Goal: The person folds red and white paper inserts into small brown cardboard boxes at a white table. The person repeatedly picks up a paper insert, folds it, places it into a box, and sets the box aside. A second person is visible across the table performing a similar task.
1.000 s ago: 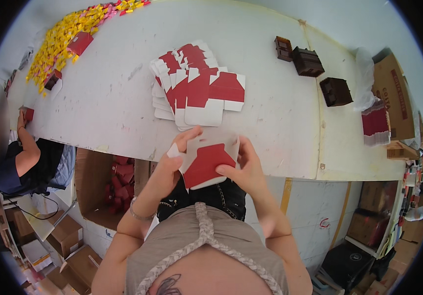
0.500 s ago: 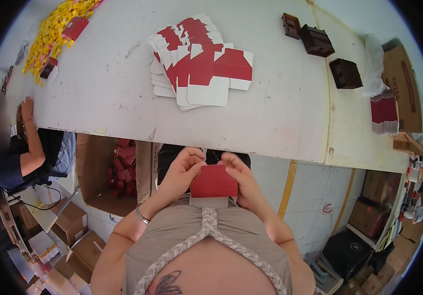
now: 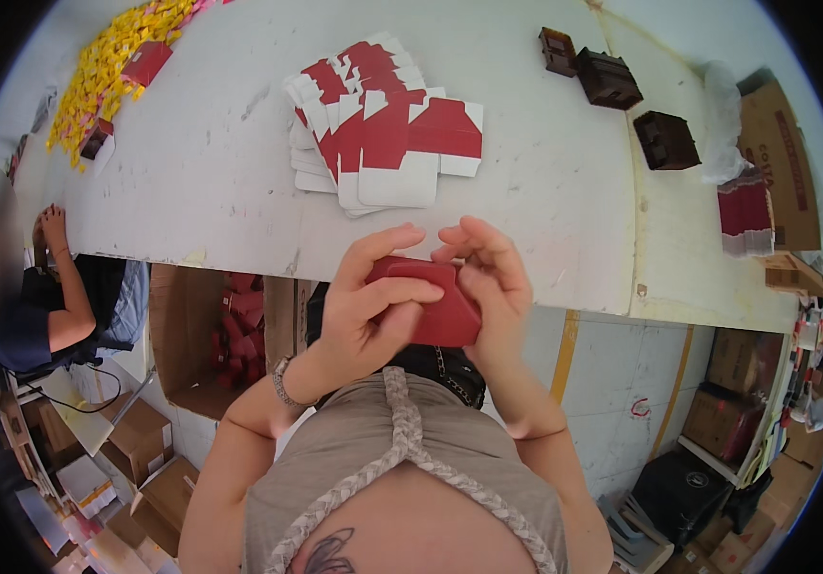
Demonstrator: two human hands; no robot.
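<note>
Between my hands, at the table's front edge, is a small red cardboard box (image 3: 448, 323) with a raised flap at its top. My left hand (image 3: 366, 298) grips its left side, with fingers laid across the red card. On the other side my right hand (image 3: 493, 292) holds the box's right edge, its upper fingers bent and lifted off the card. Parts of the box are hidden behind my fingers. Just beyond my hands a fanned pile of flat red-and-white carton blanks (image 3: 397, 182) lies on the white table (image 3: 230, 201).
Below the table's edge at left stands a large cardboard carton (image 3: 182, 335) holding several red boxes (image 3: 244, 320). Three dark brown trays (image 3: 668, 142) sit at the right, near a bundle of red cards (image 3: 746, 212). Yellow wrapped pieces (image 3: 105, 77) cover the far left, where another person's hand (image 3: 53, 230) rests.
Both hands have risen from my lap toward the table edge with the red box. The card, flat-looking before, is turned, and my left fingers now lie over its front.
</note>
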